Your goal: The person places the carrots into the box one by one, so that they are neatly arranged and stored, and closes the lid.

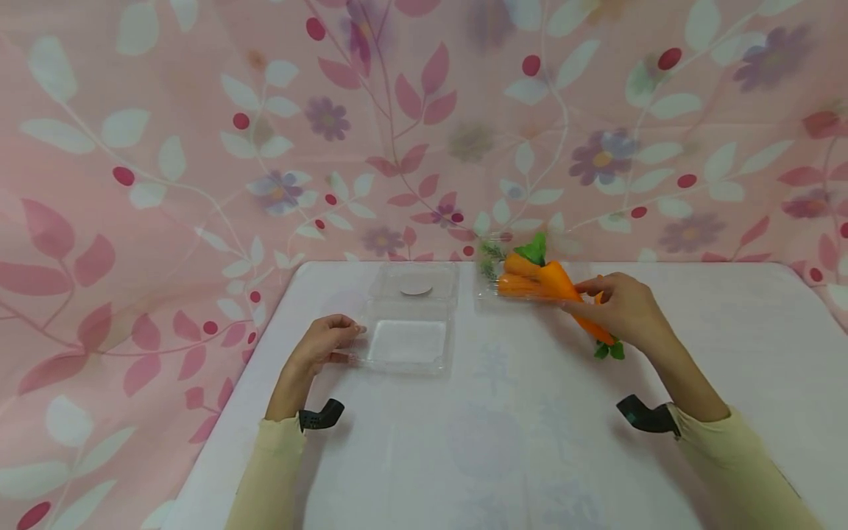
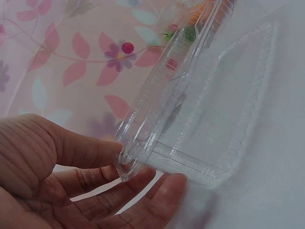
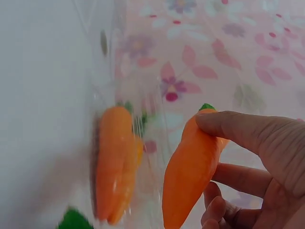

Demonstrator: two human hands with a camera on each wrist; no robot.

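Observation:
My left hand (image 1: 324, 342) pinches the left edge of a clear plastic clamshell box (image 1: 407, 366), thumb on the rim and fingers beneath in the left wrist view. The box lies open with its lid folded back. In my right hand (image 1: 626, 305) is an orange carrot (image 3: 190, 167), gripped between thumb and fingers at one end. This carrot overlaps the right side of a second clear box (image 1: 486, 300) in the head view. Inside that box lie orange carrots (image 1: 517, 285) with green tops.
Green leaves (image 1: 609, 349) show below the held carrot. A pale oval label (image 1: 416, 290) is on the left box's lid. Both boxes stand near the far edge of the white table (image 1: 517, 442), with a floral cloth (image 1: 424, 147) behind it.

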